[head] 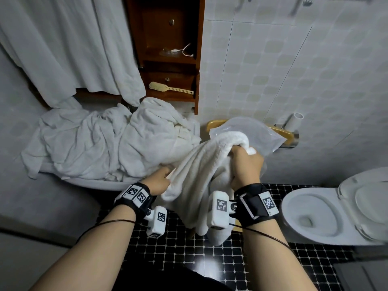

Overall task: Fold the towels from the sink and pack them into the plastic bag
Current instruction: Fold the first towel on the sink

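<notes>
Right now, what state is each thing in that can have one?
Towel, bunched, gripped by both hands, lower end hanging.
Left hand, grips the towel's side.
Right hand, grips the towel's top end.
Plastic bag, resting on the wooden rail, mouth unclear.
Towel pile, crumpled over the sink, not folded.
Toilet, lid raised.

I can make out only the front rim of the sink point(94, 182); the rest lies buried under heaped towels point(94, 139). The held towel point(199, 175) swallows the fingertips of the left hand point(157, 182) and right hand point(245, 164) and screens the lower part of the plastic bag point(258, 133). The toilet point(315, 215) runs off the right edge.
</notes>
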Demonstrator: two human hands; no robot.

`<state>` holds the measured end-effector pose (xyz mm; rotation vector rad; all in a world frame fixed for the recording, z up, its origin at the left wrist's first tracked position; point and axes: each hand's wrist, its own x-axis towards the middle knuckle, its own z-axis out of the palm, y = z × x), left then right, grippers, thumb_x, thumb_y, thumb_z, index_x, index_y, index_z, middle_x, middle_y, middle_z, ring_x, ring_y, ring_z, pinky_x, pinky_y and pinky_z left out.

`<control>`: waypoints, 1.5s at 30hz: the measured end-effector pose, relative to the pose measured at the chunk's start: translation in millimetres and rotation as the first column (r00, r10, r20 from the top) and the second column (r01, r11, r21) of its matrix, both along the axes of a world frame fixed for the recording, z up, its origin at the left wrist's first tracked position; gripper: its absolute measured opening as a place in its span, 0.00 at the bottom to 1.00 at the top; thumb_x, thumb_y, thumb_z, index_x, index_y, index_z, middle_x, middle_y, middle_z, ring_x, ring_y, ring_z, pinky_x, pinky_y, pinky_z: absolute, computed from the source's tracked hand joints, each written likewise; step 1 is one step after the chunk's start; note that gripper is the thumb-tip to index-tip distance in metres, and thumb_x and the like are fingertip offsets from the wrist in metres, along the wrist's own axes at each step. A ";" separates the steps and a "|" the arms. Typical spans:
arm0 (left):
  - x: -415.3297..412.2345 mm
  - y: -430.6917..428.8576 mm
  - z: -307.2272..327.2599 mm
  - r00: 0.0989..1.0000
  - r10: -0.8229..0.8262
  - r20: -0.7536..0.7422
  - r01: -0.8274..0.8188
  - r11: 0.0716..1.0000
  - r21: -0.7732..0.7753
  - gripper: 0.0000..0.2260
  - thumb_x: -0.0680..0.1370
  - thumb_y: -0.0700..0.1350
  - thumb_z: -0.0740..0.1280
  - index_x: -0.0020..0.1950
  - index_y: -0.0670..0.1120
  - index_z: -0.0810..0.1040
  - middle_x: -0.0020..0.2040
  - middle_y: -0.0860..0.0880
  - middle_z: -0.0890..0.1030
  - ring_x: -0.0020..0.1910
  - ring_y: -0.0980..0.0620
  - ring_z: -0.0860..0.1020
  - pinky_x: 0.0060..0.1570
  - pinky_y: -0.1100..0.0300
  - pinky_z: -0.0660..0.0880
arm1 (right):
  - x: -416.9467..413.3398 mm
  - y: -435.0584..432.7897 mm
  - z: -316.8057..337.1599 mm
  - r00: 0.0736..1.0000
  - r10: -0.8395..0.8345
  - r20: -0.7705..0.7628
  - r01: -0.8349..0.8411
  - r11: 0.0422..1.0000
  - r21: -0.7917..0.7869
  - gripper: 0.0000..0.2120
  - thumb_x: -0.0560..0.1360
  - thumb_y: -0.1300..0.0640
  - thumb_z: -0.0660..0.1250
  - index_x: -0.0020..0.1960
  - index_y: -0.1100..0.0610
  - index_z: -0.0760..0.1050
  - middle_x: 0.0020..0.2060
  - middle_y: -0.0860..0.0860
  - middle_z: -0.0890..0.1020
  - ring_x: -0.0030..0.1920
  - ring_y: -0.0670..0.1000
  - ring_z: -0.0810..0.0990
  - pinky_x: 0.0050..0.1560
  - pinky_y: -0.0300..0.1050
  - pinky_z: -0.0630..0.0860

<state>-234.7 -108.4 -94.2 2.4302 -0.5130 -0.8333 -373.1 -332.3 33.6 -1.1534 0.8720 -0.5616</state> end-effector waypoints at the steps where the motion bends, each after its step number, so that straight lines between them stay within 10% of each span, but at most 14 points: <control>1: -8.8 -3.1 13.0 0.998 0.060 0.019 -0.059 0.997 -0.046 0.17 0.74 0.46 0.62 0.61 0.43 0.76 0.58 0.45 0.81 0.59 0.45 0.80 0.59 0.51 0.76 | -0.2 -3.1 -4.3 0.998 -0.061 -0.009 0.062 0.998 0.031 0.04 0.68 0.64 0.72 0.39 0.57 0.79 0.32 0.49 0.83 0.37 0.53 0.82 0.41 0.50 0.79; 7: -11.0 -15.8 62.3 0.973 0.165 0.159 -0.102 0.933 -0.346 0.07 0.85 0.47 0.65 0.50 0.50 0.81 0.53 0.49 0.84 0.58 0.46 0.81 0.60 0.53 0.74 | -6.1 -1.8 -20.7 0.972 0.056 -0.227 -0.132 0.933 -0.335 0.24 0.70 0.58 0.76 0.65 0.51 0.80 0.51 0.47 0.85 0.51 0.49 0.84 0.55 0.46 0.82; 11: -26.8 -32.6 123.5 0.989 -0.054 0.139 0.114 0.879 -0.463 0.08 0.83 0.50 0.69 0.54 0.49 0.86 0.53 0.52 0.87 0.54 0.49 0.85 0.57 0.50 0.79 | -4.3 18.5 -20.1 0.789 0.576 -0.214 -0.598 0.637 -0.486 0.39 0.67 0.67 0.80 0.74 0.49 0.75 0.62 0.42 0.82 0.56 0.31 0.80 0.57 0.28 0.75; 14: -34.3 -36.8 150.0 0.972 -0.164 0.166 0.222 0.871 -0.437 0.06 0.81 0.52 0.74 0.49 0.51 0.88 0.47 0.54 0.88 0.49 0.57 0.85 0.54 0.60 0.78 | 1.6 36.1 -29.6 0.635 0.730 -0.251 -0.735 0.473 -0.485 0.32 0.67 0.61 0.82 0.69 0.48 0.78 0.57 0.44 0.85 0.56 0.43 0.84 0.60 0.44 0.80; 20: -26.1 -12.9 127.7 0.984 -0.130 0.124 0.160 0.951 -0.266 0.19 0.65 0.55 0.86 0.46 0.48 0.83 0.39 0.55 0.83 0.38 0.56 0.79 0.38 0.63 0.69 | 2.9 42.4 -21.3 0.870 0.494 -0.010 -0.473 0.827 -0.305 0.05 0.65 0.64 0.72 0.41 0.62 0.80 0.34 0.51 0.82 0.37 0.47 0.77 0.39 0.43 0.74; 26: -24.1 7.3 89.4 0.999 -0.036 0.011 0.036 0.999 0.036 0.16 0.72 0.57 0.81 0.38 0.50 0.77 0.32 0.58 0.75 0.32 0.60 0.73 0.29 0.68 0.65 | 4.7 34.5 -16.5 0.983 0.151 0.106 -0.139 0.984 -0.110 0.10 0.70 0.70 0.68 0.39 0.57 0.82 0.35 0.49 0.83 0.38 0.50 0.80 0.42 0.47 0.78; 38: 2.5 28.2 73.4 0.934 0.322 0.153 -0.345 0.924 0.166 0.21 0.70 0.62 0.78 0.43 0.45 0.81 0.45 0.46 0.84 0.47 0.44 0.81 0.40 0.57 0.71 | -9.8 7.1 -30.3 0.959 -0.278 -0.053 0.282 0.950 0.135 0.04 0.77 0.61 0.66 0.50 0.60 0.79 0.43 0.55 0.83 0.40 0.57 0.84 0.40 0.47 0.80; 42: 0.5 19.3 72.8 0.884 0.422 0.200 -0.434 0.901 0.014 0.07 0.75 0.48 0.77 0.41 0.47 0.82 0.45 0.46 0.84 0.47 0.44 0.82 0.44 0.56 0.76 | -17.1 4.3 -27.2 0.938 -0.342 -0.055 0.346 0.919 0.187 0.06 0.78 0.63 0.64 0.52 0.61 0.78 0.40 0.53 0.81 0.32 0.49 0.83 0.28 0.37 0.76; 45: -0.7 14.4 77.1 0.808 0.550 0.213 -0.513 0.834 -0.204 0.08 0.75 0.45 0.78 0.40 0.51 0.80 0.48 0.47 0.86 0.52 0.42 0.83 0.55 0.51 0.81 | -19.9 2.7 -31.4 0.944 -0.319 -0.085 0.329 0.931 0.157 0.09 0.73 0.59 0.65 0.51 0.59 0.79 0.47 0.55 0.84 0.43 0.54 0.86 0.40 0.43 0.82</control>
